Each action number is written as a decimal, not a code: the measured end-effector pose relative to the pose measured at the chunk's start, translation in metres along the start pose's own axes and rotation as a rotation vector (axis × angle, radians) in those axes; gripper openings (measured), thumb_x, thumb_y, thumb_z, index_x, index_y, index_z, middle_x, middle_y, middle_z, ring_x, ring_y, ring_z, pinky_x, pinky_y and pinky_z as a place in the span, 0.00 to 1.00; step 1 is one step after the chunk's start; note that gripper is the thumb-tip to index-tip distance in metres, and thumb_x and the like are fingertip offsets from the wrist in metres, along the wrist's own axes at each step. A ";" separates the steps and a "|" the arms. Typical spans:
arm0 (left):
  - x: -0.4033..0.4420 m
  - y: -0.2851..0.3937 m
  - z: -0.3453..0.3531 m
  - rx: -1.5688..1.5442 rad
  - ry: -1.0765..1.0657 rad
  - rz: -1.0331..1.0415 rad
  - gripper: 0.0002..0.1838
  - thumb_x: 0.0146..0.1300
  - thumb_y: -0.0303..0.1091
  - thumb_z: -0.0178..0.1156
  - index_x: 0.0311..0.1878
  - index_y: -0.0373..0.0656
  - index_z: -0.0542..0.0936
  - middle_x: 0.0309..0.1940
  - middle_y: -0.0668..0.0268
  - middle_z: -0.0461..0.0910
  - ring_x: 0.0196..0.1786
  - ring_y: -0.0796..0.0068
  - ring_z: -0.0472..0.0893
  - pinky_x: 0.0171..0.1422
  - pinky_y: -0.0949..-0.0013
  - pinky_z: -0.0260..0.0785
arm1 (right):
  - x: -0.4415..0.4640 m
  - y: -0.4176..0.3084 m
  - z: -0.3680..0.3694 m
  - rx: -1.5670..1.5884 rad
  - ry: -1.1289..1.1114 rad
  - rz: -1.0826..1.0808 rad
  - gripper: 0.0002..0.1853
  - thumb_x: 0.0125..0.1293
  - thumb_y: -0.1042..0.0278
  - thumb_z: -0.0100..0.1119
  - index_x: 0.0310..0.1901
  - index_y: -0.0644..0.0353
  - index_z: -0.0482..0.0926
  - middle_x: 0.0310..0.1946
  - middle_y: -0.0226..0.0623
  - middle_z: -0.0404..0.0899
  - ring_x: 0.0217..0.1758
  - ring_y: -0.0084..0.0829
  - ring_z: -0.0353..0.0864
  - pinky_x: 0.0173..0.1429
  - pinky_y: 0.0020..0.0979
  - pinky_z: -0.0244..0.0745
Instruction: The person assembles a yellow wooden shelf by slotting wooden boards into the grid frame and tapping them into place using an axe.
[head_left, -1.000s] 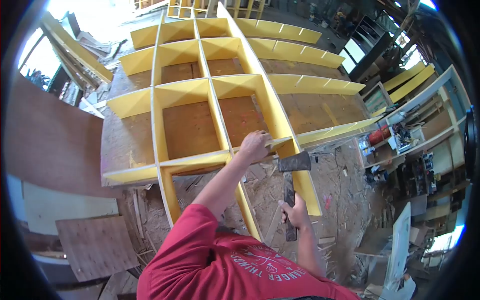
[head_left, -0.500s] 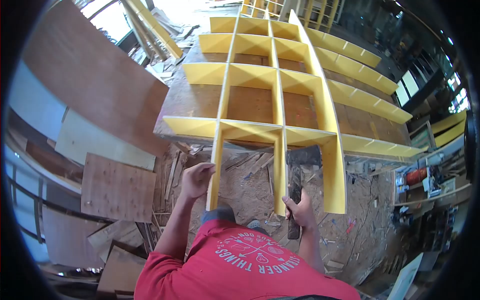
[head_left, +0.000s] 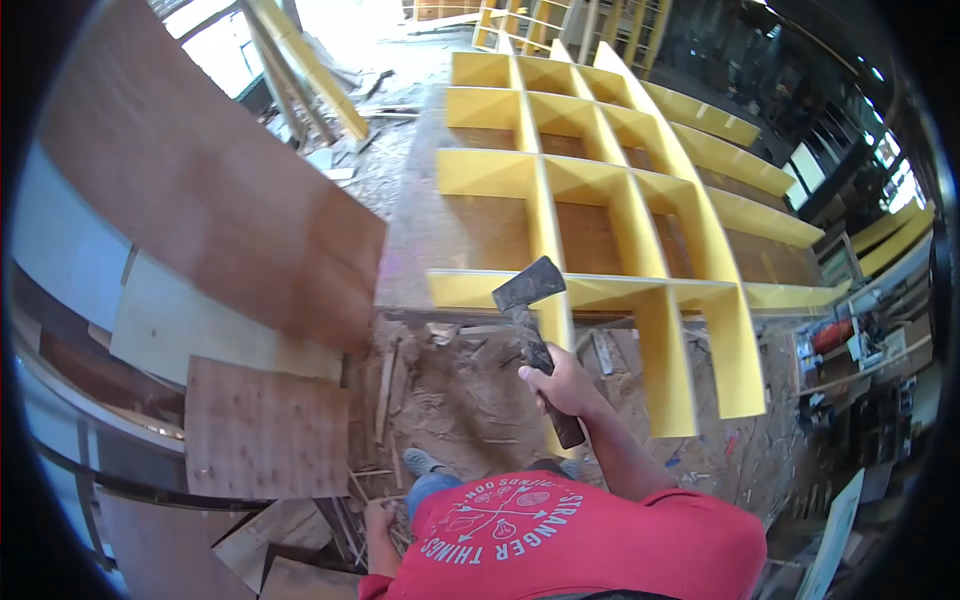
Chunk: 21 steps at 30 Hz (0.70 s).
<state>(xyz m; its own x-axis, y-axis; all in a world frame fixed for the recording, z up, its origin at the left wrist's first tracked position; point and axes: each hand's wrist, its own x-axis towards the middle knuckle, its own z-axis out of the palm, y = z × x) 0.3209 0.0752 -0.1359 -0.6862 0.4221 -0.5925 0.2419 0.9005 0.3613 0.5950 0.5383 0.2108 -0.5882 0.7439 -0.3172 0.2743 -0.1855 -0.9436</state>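
My right hand [head_left: 567, 383] is closed around the dark handle of a hatchet [head_left: 530, 287]. The hatchet's head points up and to the left, in front of a long board of a yellow wooden grid frame [head_left: 662, 365]. That frame is made of crossed boards set on edge, and its near ends stick out past the table toward me. Low at my left side hangs my left hand [head_left: 380, 520], apart from the frame, with its fingers mostly out of sight.
The frame lies on a wide wooden table [head_left: 485, 225]. A large brown plywood sheet [head_left: 230, 180] and a smaller plywood piece [head_left: 265, 425] stand on the left. Wood scraps [head_left: 388, 390] litter the dirt floor. Shelves with a red object [head_left: 832, 335] are at right.
My left hand has left the frame's left board and dropped to my side. My right hand has raised the hatchet leftward, across the frame. The view has shifted left.
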 end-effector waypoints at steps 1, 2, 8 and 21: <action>0.009 -0.052 -0.002 0.033 -0.156 -0.016 0.22 0.65 0.53 0.68 0.50 0.44 0.92 0.43 0.46 0.90 0.51 0.48 0.90 0.59 0.51 0.80 | 0.022 -0.001 0.030 0.019 0.016 0.011 0.12 0.75 0.66 0.66 0.49 0.61 0.73 0.26 0.30 0.77 0.19 0.23 0.77 0.24 0.31 0.76; 0.013 -0.089 -0.005 0.047 -0.310 -0.037 0.24 0.65 0.54 0.67 0.51 0.44 0.92 0.45 0.46 0.90 0.53 0.46 0.89 0.61 0.50 0.80 | 0.045 -0.004 0.058 0.028 0.019 0.021 0.11 0.76 0.67 0.65 0.49 0.61 0.74 0.26 0.30 0.77 0.19 0.22 0.77 0.23 0.30 0.76; 0.051 -0.175 -0.096 0.293 -0.176 -0.049 0.27 0.66 0.58 0.63 0.48 0.42 0.91 0.49 0.47 0.89 0.56 0.46 0.88 0.63 0.48 0.79 | 0.126 -0.029 0.163 0.065 0.217 0.135 0.10 0.76 0.67 0.65 0.45 0.60 0.72 0.26 0.31 0.77 0.19 0.23 0.77 0.21 0.32 0.77; 0.265 0.126 -0.303 -0.312 -0.050 0.410 0.23 0.73 0.43 0.69 0.61 0.35 0.85 0.54 0.52 0.90 0.56 0.60 0.89 0.64 0.60 0.79 | 0.214 -0.096 0.253 0.142 0.089 0.114 0.19 0.73 0.63 0.70 0.56 0.62 0.73 0.24 0.29 0.75 0.18 0.23 0.76 0.22 0.30 0.76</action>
<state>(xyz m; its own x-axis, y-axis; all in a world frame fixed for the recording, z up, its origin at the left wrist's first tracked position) -0.0383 0.2682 -0.0291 -0.5422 0.7449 -0.3887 0.2625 0.5896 0.7638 0.2501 0.5532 0.2092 -0.4883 0.7655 -0.4191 0.2214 -0.3558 -0.9080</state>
